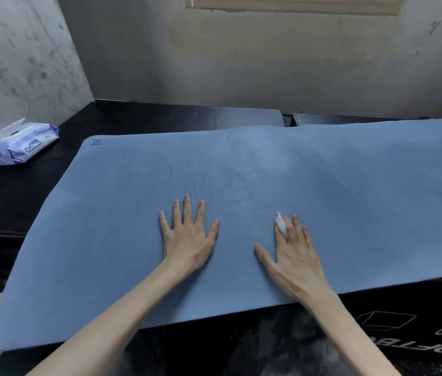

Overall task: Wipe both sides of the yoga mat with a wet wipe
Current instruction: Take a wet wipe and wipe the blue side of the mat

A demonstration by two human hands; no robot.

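A blue yoga mat [323, 180] lies spread flat over black padded blocks and runs off the right edge of the view. My left hand [188, 234] presses on it palm down with its fingers spread. To its right, my right hand [293, 253] also lies flat on the mat. A small scrunched white wet wipe [281, 223] is pinched between its index and middle fingers.
A lilac pack of wet wipes [20, 143] lies on the black padding [138, 118] at the far left, near a stained concrete wall [19, 58]. A printed black block [404, 329] sits in front of the mat at lower right.
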